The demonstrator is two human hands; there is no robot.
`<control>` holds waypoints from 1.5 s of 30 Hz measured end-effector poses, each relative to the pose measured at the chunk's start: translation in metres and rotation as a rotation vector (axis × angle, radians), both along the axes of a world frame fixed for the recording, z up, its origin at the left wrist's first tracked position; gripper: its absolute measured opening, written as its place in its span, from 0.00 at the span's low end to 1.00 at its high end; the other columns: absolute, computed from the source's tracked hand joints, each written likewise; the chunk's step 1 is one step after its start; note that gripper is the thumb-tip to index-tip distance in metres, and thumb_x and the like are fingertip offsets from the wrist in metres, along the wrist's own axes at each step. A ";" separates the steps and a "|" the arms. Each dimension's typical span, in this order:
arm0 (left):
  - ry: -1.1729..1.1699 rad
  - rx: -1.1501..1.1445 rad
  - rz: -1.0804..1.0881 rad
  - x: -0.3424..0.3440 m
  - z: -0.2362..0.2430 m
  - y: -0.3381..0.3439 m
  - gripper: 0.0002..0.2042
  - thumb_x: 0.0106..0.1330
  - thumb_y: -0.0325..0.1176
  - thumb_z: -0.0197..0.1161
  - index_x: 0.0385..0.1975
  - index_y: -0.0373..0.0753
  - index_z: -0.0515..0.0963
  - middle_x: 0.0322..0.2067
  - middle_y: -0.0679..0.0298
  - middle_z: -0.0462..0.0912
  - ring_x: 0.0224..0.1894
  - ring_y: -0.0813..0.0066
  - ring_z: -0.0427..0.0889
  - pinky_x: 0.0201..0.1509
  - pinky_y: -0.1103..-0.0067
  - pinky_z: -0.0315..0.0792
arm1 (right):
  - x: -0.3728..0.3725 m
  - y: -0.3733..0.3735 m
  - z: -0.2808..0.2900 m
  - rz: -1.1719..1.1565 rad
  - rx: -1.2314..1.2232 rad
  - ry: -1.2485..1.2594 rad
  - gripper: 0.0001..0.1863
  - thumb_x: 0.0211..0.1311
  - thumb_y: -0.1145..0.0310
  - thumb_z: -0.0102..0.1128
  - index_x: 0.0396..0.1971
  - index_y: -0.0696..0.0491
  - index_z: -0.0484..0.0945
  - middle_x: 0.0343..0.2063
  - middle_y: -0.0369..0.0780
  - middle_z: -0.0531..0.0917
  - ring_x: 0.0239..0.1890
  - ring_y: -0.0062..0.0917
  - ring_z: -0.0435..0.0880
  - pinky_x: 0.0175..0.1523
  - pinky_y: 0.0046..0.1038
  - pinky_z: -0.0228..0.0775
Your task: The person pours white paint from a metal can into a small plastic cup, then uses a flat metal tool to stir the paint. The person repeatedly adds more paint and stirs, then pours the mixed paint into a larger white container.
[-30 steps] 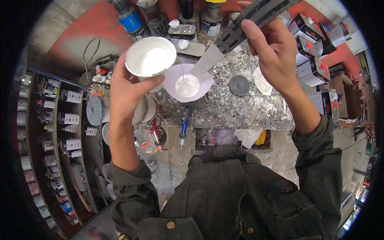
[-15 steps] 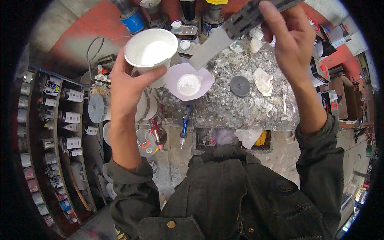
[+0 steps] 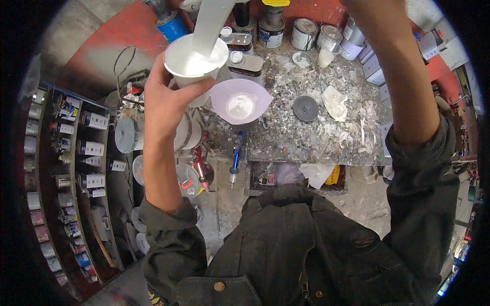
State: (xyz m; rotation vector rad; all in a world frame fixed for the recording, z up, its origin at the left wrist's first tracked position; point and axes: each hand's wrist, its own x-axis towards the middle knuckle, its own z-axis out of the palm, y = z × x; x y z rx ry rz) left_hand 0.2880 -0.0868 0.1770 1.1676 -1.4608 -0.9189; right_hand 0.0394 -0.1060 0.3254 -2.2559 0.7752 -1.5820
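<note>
My left hand is closed around a white plastic cup with white paint inside, held up over the left part of the bench. The grey blade of a mixing spatula dips into the cup. Its handle runs out past the top edge. Up at that edge, only the back part of my right hand shows; its fingers are cut off, though half a second earlier they gripped the spatula's handle. Close by the cup, a lilac paper paint strainer holds white paint, above a spray gun with a blue handle.
The paint-crusted bench bears a dark round lid, a crumpled white cloth, metal cans and a rectangular tin. A red spray gun hangs at the front. Shelves of tins line the left.
The spatula's blade has moved from over the strainer up and left into the cup. My right hand has risen, mostly out of the picture. The left hand has barely moved.
</note>
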 end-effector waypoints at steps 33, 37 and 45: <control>0.452 0.208 -0.215 -0.350 -0.175 0.090 0.44 0.46 0.24 0.83 0.65 0.36 0.66 0.58 0.58 0.77 0.61 0.67 0.78 0.66 0.71 0.73 | -0.501 0.348 -0.401 -1.352 0.816 -0.116 0.42 0.56 0.60 0.79 0.65 0.62 0.69 0.54 0.45 0.79 0.52 0.29 0.78 0.58 0.33 0.70; 0.390 0.273 -0.204 -0.378 -0.183 0.097 0.45 0.46 0.25 0.83 0.67 0.36 0.64 0.58 0.59 0.77 0.61 0.68 0.77 0.66 0.71 0.73 | -0.522 0.322 -0.398 -1.547 0.607 0.224 0.60 0.51 0.56 0.83 0.74 0.66 0.50 0.70 0.56 0.63 0.72 0.41 0.64 0.77 0.38 0.51; 0.383 0.286 -0.241 -0.391 -0.179 0.100 0.47 0.44 0.22 0.83 0.68 0.37 0.64 0.61 0.60 0.75 0.65 0.68 0.74 0.70 0.71 0.68 | -0.524 0.267 -0.396 -1.405 0.403 -0.167 0.66 0.45 0.64 0.87 0.75 0.65 0.44 0.72 0.55 0.59 0.72 0.41 0.63 0.77 0.41 0.52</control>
